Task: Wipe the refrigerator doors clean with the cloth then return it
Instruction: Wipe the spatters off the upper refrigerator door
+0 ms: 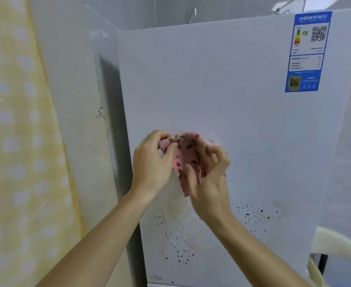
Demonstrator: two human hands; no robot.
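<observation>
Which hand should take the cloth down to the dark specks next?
Right, probably. The right hand has most of the cloth bunched in its fingers, and the specks lie just below it; the left hand only pinches a corner.

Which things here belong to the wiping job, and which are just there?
In the job: pink cloth, gripped by the left hand and right hand; refrigerator door; dark specks low on it.
Just there: blue energy label; yellow curtain at left.

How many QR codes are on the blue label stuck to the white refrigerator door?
2. A black-and-white QR code sits at the upper right of the blue paper label; a yellow-backed QR code sits at its lower left. None appears hidden.
</observation>
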